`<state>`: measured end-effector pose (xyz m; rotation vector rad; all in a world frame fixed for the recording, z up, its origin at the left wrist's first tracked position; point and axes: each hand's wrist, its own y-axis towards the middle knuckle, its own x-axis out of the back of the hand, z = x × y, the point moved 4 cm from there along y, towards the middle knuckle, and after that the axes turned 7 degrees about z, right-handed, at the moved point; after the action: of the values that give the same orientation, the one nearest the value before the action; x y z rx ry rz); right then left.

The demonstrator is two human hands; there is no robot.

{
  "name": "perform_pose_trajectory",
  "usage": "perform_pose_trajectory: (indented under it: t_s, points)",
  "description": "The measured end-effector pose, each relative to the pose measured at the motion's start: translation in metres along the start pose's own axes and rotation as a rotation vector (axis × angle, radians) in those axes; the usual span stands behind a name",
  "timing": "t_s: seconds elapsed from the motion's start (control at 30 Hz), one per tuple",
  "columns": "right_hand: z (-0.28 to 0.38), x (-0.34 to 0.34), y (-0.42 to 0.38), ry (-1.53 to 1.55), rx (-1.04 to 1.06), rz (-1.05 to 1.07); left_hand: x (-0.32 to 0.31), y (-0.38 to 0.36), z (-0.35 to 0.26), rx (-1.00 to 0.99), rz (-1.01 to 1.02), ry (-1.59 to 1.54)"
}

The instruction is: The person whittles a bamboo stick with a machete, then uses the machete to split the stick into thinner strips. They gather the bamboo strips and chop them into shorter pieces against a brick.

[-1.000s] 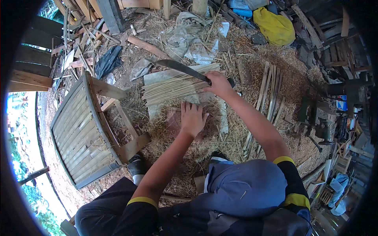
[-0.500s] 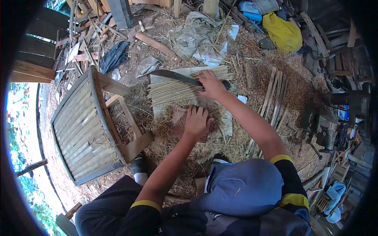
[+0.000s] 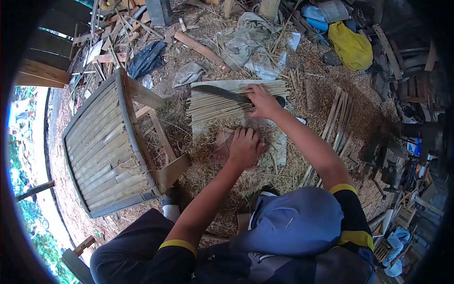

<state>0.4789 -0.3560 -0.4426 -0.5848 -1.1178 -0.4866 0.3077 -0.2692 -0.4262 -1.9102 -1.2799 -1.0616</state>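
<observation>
Thin pale sticks lie side by side on a light sheet on the ground. A dark curved blade rests across them, its handle end by my right hand. My right hand is on the sticks and blade, fingers bent; what it grips, if anything, I cannot make out. Nearer to me, my left hand lies palm down with its fingers slightly apart, on a reddish flat piece covered in shavings.
A slatted bamboo seat stands at the left. Long wooden strips lie to the right. A yellow cloth and a dark plastic sheet lie farther off. Shavings and scrap wood cover the ground.
The whole view has shifted, so the ground items appear farther right. Both hands keep nearly the same places relative to the sticks and the reddish piece.
</observation>
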Motion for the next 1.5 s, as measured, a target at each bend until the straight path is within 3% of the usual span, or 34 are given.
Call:
perform_pose_trajectory:
  t_s: [0.57, 0.83, 0.97, 1.1, 1.27, 1.33, 1.5]
  points:
    - [-0.010, 0.012, 0.040, -0.043, -0.225, 0.103, -0.007, 0.002, 0.000, 0.035, 0.078, 0.068]
    - [-0.011, 0.022, 0.026, 0.036, -0.161, -0.080, 0.003, 0.007, -0.001, 0.046, 0.082, -0.011]
    - [-0.012, 0.045, -0.010, 0.120, -0.240, -0.192, 0.010, 0.009, 0.011, 0.053, -0.047, -0.044]
    - [-0.009, 0.085, -0.061, 0.173, -0.452, 0.066, 0.056, -0.020, 0.016, 0.016, -0.193, -0.197]
    - [0.010, 0.096, -0.088, 0.017, -0.362, 0.343, 0.049, -0.061, 0.064, 0.235, -0.523, -0.325]
    - [0.023, 0.086, -0.084, 0.013, -0.298, 0.439, 0.047, -0.062, 0.080, 0.244, -0.466, -0.404]
    - [0.053, 0.065, -0.079, 0.080, -0.124, 0.380, 0.046, -0.057, 0.104, 0.230, -0.368, -0.482]
